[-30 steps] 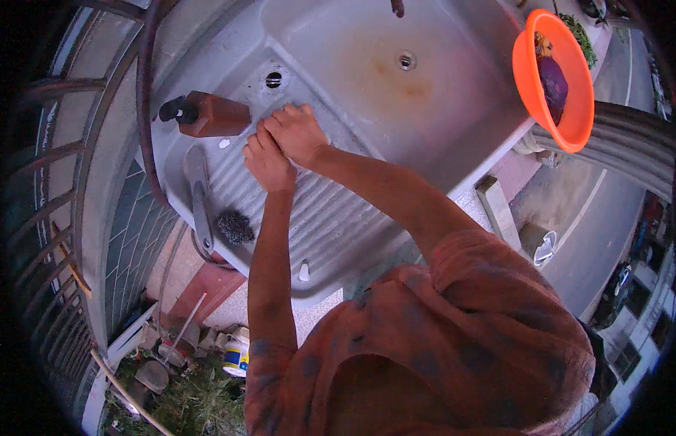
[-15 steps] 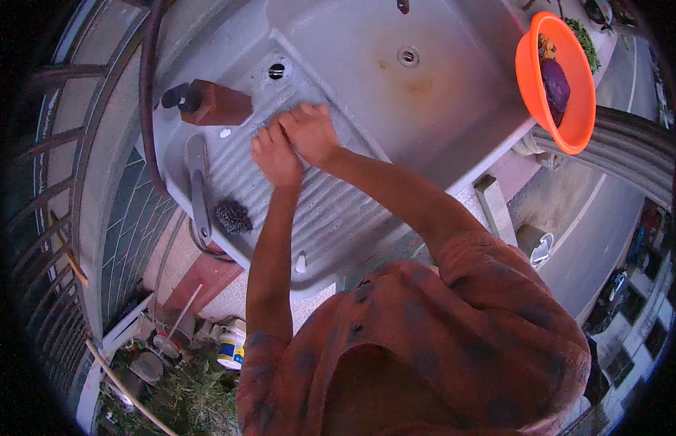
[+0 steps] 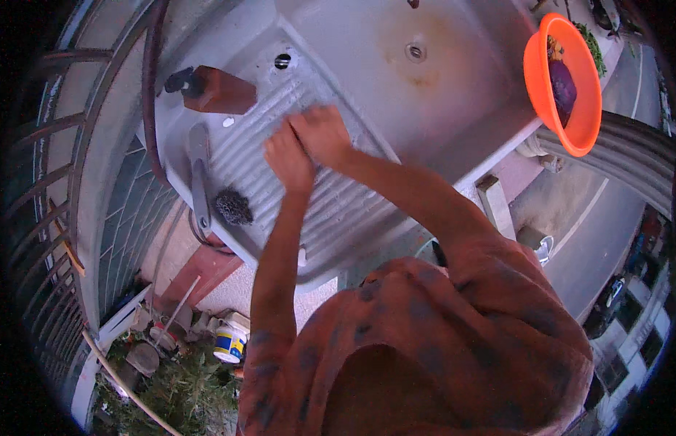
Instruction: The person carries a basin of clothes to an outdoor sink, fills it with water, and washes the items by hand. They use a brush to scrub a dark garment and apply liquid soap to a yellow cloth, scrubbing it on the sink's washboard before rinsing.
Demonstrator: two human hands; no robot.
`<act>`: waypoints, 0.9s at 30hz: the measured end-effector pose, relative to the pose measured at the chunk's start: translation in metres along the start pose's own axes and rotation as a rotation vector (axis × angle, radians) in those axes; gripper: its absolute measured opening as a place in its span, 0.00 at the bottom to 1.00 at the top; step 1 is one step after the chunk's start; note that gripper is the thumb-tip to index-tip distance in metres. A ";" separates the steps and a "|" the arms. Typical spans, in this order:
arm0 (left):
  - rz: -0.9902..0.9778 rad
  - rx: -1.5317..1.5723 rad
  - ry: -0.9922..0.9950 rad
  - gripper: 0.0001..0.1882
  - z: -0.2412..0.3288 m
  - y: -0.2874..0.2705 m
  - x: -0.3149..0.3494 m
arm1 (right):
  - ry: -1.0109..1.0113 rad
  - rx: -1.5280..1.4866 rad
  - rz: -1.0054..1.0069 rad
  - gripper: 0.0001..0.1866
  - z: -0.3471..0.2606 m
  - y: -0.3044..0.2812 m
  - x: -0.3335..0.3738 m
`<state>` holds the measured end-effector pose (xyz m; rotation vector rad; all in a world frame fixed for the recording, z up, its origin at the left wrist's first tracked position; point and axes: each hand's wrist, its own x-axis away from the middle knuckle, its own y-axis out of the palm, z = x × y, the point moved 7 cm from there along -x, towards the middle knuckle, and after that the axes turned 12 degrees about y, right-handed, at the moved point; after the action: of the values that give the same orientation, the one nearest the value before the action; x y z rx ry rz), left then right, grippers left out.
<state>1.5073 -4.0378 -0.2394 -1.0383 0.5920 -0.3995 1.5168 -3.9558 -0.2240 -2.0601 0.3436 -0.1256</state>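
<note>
My left hand (image 3: 288, 158) and my right hand (image 3: 325, 135) press together, fingers curled downward, low over the ribbed washboard (image 3: 345, 190) of a grey sink. Whatever may be under or between them is hidden. Left of them, a brown bottle with a black top (image 3: 220, 91) lies on the board's far corner. A small white piece (image 3: 228, 122) is beside it. Along the left rim rests a long grey handled tool (image 3: 199, 174), its working side not visible. A dark wiry scouring pad (image 3: 233, 206) sits near my left forearm.
The deep basin (image 3: 461, 94) with a drain is at the right. An orange bowl (image 3: 534, 80) with a purple item inside stands beyond its right edge. A dark hose (image 3: 150, 94) runs down the left side, near a metal railing (image 3: 69, 178). A white bucket (image 3: 229, 344) stands below.
Both hands have slid slightly toward me along the ribs, still pressed together. The whole view has shifted a little; the bottle, pad and bowl keep their places.
</note>
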 end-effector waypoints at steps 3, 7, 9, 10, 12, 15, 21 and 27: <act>-0.102 -0.008 0.024 0.20 0.041 -0.004 0.084 | -0.068 0.023 -0.165 0.07 0.007 0.004 0.089; -0.016 -0.058 0.183 0.21 0.025 0.000 0.045 | -0.090 0.092 -0.082 0.11 0.003 0.010 0.049; -0.104 -0.111 -0.035 0.21 0.000 -0.002 -0.030 | -0.076 0.135 0.074 0.09 0.001 -0.003 -0.023; -0.056 -0.132 -0.024 0.21 -0.001 -0.006 -0.038 | -0.051 0.111 0.113 0.09 -0.001 -0.005 -0.030; 0.045 -0.176 0.002 0.22 0.005 -0.018 -0.043 | -0.003 0.063 0.197 0.08 -0.002 -0.014 -0.030; 0.047 -0.075 0.134 0.27 0.013 -0.004 0.005 | -0.032 0.040 0.046 0.13 0.004 -0.011 0.010; -0.292 0.072 0.387 0.27 0.050 -0.035 0.083 | -0.229 -0.032 -0.087 0.18 0.015 -0.041 0.119; -0.196 0.697 -0.141 0.19 0.044 -0.043 0.022 | 0.367 -0.994 -0.120 0.21 0.057 -0.033 0.096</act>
<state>1.5507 -4.0399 -0.1904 -0.4456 0.1896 -0.6421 1.6274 -3.9211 -0.2284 -3.0481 0.5846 -0.4871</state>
